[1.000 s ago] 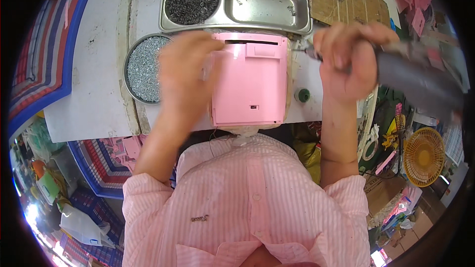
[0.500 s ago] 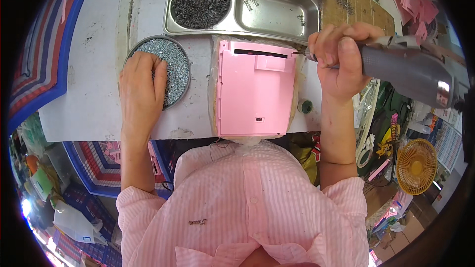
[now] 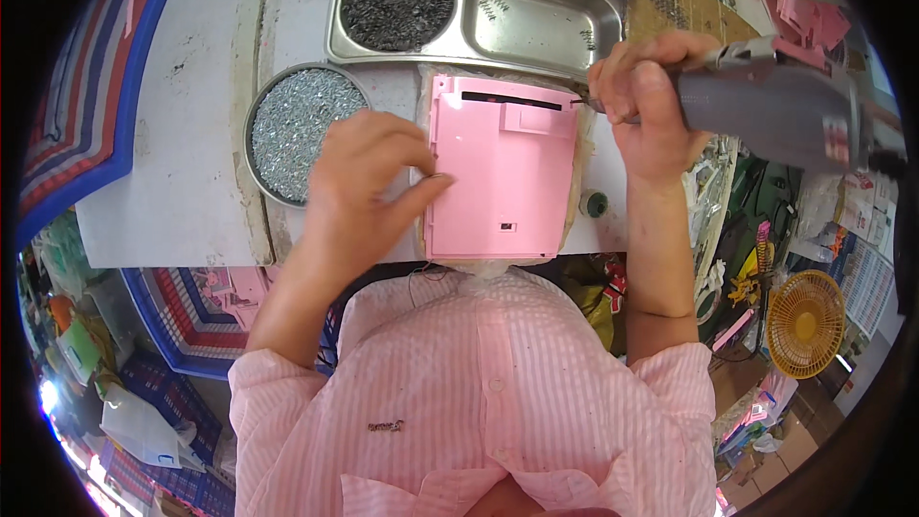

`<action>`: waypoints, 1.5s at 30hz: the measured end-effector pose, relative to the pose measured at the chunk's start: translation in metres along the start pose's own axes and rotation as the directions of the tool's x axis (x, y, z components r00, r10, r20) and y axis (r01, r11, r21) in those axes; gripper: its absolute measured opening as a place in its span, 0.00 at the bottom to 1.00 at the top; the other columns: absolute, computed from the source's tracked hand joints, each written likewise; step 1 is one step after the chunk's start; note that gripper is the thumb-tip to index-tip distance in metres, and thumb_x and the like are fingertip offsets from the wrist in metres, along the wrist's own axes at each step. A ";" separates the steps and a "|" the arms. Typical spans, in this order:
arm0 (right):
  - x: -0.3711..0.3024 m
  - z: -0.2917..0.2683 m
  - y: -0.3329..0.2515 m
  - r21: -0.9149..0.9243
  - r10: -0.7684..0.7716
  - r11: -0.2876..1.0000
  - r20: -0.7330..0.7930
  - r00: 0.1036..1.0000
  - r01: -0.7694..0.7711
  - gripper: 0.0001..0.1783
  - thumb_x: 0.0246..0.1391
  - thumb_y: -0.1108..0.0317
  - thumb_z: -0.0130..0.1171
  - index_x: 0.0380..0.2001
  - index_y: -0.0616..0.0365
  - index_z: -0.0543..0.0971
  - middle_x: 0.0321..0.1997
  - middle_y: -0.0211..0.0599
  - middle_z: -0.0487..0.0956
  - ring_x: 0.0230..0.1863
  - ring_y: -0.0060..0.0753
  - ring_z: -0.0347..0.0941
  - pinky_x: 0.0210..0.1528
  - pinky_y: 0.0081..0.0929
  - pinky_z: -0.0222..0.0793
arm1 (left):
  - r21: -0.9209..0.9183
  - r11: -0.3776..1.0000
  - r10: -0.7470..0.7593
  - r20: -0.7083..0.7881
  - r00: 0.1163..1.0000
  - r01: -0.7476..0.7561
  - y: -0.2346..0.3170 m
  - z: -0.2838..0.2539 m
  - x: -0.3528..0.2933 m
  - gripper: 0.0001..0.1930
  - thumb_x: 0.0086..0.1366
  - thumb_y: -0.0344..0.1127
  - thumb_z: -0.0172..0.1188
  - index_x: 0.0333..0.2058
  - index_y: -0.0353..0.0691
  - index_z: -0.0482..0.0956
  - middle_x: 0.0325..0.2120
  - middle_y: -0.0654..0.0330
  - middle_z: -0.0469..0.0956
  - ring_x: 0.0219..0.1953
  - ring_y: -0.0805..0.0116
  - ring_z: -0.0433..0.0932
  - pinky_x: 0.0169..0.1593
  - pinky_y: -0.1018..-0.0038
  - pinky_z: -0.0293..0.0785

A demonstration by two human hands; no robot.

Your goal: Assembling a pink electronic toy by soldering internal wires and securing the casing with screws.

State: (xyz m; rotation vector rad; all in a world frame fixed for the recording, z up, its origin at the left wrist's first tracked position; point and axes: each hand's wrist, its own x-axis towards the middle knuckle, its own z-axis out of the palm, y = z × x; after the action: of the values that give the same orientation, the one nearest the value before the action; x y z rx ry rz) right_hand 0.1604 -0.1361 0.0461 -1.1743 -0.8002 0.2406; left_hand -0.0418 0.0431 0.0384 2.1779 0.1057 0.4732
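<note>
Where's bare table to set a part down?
Best: white tabletop between the striped basket and the round dish. Crowded: between dish and pink panel, where the left hand is; above the panel, metal tray; right of it, green pot, right hand and power tool.

can't tell if the left hand (image 3: 369, 191) pinches something tiny. it hides the near right bit of the screw bowl (image 3: 250, 148). steel compartment tray (image 3: 536, 27) gets cropped far side, power screwdriver (image 3: 766, 110) tail's blurry.
</note>
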 end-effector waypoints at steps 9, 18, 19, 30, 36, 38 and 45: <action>0.000 0.053 -0.062 0.276 0.002 0.954 0.378 0.926 -0.115 0.19 0.66 0.51 0.57 0.51 0.46 0.67 0.18 0.20 0.68 0.18 0.19 0.63 0.23 0.25 0.64 | 0.038 0.978 0.209 -0.094 0.973 -0.207 0.003 0.031 -0.001 0.10 0.51 0.27 0.70 0.33 0.43 0.81 0.32 0.65 0.82 0.31 0.67 0.77 0.42 0.68 0.63; -0.002 0.085 -0.053 0.186 0.025 0.977 0.397 0.917 -0.108 0.16 0.66 0.54 0.56 0.50 0.46 0.67 0.20 0.23 0.68 0.17 0.22 0.62 0.23 0.27 0.62 | 0.156 0.984 0.111 -0.186 0.976 -0.082 -0.001 0.017 -0.016 0.10 0.50 0.34 0.72 0.32 0.45 0.82 0.35 0.68 0.80 0.36 0.66 0.75 0.47 0.61 0.62; 0.001 0.088 -0.049 0.218 0.007 0.971 0.374 0.927 -0.095 0.16 0.66 0.56 0.57 0.49 0.48 0.68 0.20 0.25 0.68 0.17 0.22 0.62 0.23 0.27 0.63 | 0.165 0.986 0.059 -0.226 0.972 -0.021 0.000 0.009 -0.014 0.10 0.50 0.35 0.72 0.32 0.45 0.83 0.36 0.68 0.79 0.37 0.66 0.75 0.48 0.59 0.61; 0.025 0.102 0.019 0.182 -0.007 0.983 0.191 0.982 -0.029 0.11 0.65 0.68 0.52 0.49 0.55 0.69 0.20 0.30 0.65 0.19 0.25 0.59 0.25 0.32 0.63 | 0.509 0.830 -0.154 -0.186 0.970 0.229 -0.043 -0.037 -0.027 0.04 0.60 0.36 0.65 0.29 0.45 0.81 0.36 0.66 0.76 0.44 0.62 0.72 0.52 0.57 0.58; 0.020 0.105 0.025 0.039 -0.003 0.999 0.198 0.980 -0.004 0.10 0.64 0.71 0.53 0.47 0.57 0.68 0.20 0.31 0.66 0.17 0.24 0.59 0.23 0.31 0.62 | 0.517 0.812 -0.218 -0.161 0.963 0.270 -0.052 -0.038 -0.025 0.06 0.60 0.36 0.64 0.28 0.44 0.80 0.32 0.63 0.77 0.40 0.61 0.74 0.50 0.58 0.60; 0.020 0.107 0.025 -0.004 0.003 1.000 0.194 0.981 -0.003 0.10 0.64 0.71 0.53 0.47 0.57 0.68 0.20 0.32 0.66 0.17 0.23 0.59 0.22 0.30 0.61 | 0.430 0.866 -0.225 -0.119 0.967 0.254 -0.052 -0.043 -0.025 0.05 0.60 0.34 0.65 0.28 0.42 0.79 0.33 0.60 0.78 0.37 0.58 0.75 0.49 0.60 0.61; 0.026 0.111 -0.016 0.272 -0.026 0.960 0.342 0.939 -0.072 0.13 0.67 0.60 0.54 0.50 0.51 0.68 0.20 0.24 0.67 0.18 0.21 0.61 0.26 0.27 0.63 | 0.115 0.993 0.059 -0.152 0.987 -0.042 -0.027 -0.012 -0.023 0.09 0.51 0.34 0.72 0.29 0.48 0.80 0.33 0.69 0.78 0.36 0.66 0.75 0.49 0.60 0.59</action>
State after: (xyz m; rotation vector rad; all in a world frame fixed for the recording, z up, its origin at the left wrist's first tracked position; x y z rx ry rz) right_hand 0.1010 -0.0473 0.0881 -0.8821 -1.0203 0.5730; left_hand -0.0649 0.0628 0.0167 2.2544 0.1656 0.6808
